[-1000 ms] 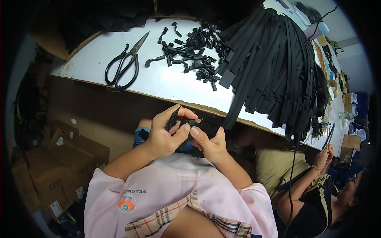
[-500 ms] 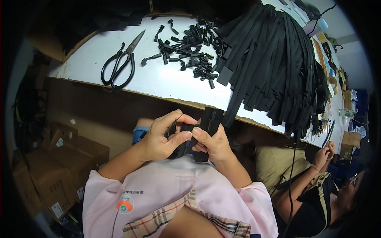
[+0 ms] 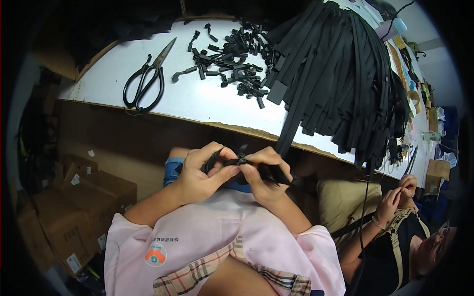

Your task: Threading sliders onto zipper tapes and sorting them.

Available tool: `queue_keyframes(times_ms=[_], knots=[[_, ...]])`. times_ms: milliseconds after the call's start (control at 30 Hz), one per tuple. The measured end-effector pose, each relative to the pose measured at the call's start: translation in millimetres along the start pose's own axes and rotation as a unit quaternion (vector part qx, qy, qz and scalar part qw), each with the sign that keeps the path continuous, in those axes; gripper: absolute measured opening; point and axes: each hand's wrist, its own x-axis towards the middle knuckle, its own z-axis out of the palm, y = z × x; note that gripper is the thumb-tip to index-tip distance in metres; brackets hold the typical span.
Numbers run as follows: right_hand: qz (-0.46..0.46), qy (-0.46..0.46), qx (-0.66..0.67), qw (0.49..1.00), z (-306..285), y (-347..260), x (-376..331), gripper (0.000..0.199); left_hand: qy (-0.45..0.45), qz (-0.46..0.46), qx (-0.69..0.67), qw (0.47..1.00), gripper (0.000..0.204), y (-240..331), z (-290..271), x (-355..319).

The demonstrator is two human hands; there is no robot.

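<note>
In front of my body, below the table edge, both hands meet around one black zipper strip (image 3: 277, 174). My left hand (image 3: 205, 170) pinches it with thumb and forefinger; a dark piece also shows between its fingers. My right hand (image 3: 266, 172) is closed on the strip's other side, its thumb close to my left thumb. Between the fingertips sits a small black zipper slider (image 3: 241, 160), its pull pointing up. The exact fit of slider and strip is too small to tell.
On the white table (image 3: 192, 101) lie black-handled scissors (image 3: 143, 86), a scatter of black zipper sliders (image 3: 232, 59) and a large heap of black strips (image 3: 326, 79). Cardboard boxes (image 3: 74, 209) stand at the left. A co-worker (image 3: 395, 237) sits at the right.
The black strip, earlier upright with its flat face showing, is now turned and bunched in my right hand. The slider has come into view between my fingertips. The co-worker's hands shifted slightly.
</note>
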Motion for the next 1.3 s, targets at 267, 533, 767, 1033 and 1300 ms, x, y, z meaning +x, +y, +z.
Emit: queue_keyframes(times_ms=[267, 533, 767, 1033, 1300], knots=[[-0.096, -0.097, -0.094, 0.986, -9, -4, 11, 0.028, -0.011, 0.091, 0.056, 0.994, 0.014, -2, 3, 3], [-0.201, -0.112, -0.161, 0.96, -10, 4, -2, 0.033, -0.009, -0.164, -0.175, 0.971, 0.01, 0, 13, -3], [-0.211, -0.088, -0.17, 0.959, -9, 11, -4, 0.025, 0.019, -0.275, -0.246, 0.929, 0.008, 7, 16, 6], [-0.134, -0.051, -0.083, 0.986, -11, 7, 1, 0.042, 0.043, -0.144, -0.099, 0.984, 0.008, -4, 21, 3], [-0.109, -0.043, -0.074, 0.99, -18, 5, 5, 0.032, 0.029, -0.096, -0.073, 0.992, 0.019, -18, 16, -5]])
